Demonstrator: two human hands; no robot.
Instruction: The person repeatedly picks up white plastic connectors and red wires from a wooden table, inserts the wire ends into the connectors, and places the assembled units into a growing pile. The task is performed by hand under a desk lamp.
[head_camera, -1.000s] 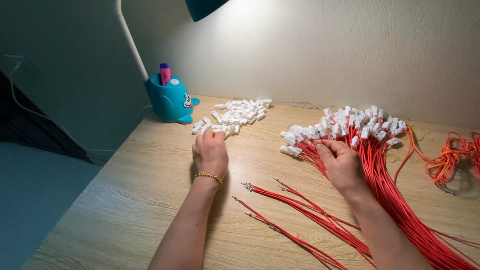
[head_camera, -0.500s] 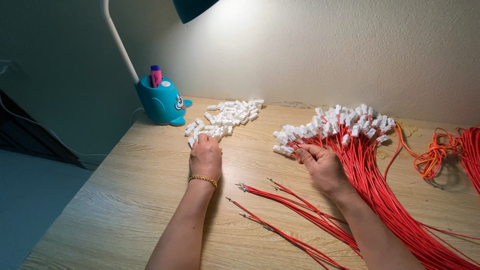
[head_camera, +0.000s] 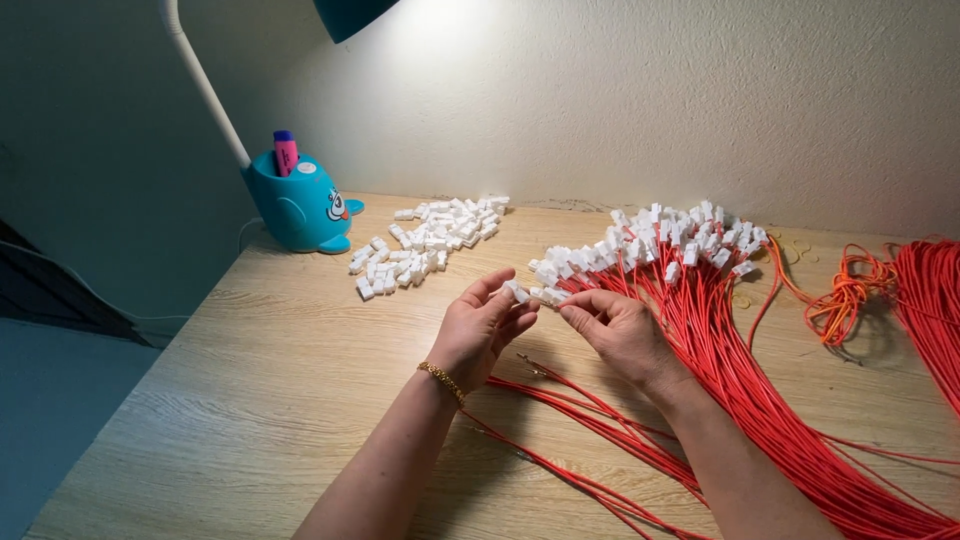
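1. The left hand (head_camera: 483, 330), wearing a thin gold bracelet, was raised above the pale wooden counter (head_camera: 250, 400), its fingertips pinched together on a small white plastic connector (head_camera: 516, 291).
2. The right hand (head_camera: 620, 335) hovered just beside it, fingers closed on the end of a thin red wire (head_camera: 560, 385); the connector sat between both hands.
3. A large bundle of red wires with white connectors fitted (head_camera: 690, 250) fanned out to the right.
4. A loose pile of white connectors (head_camera: 425, 245) lay near a teal whale-shaped pen holder (head_camera: 300, 205) at the back left.
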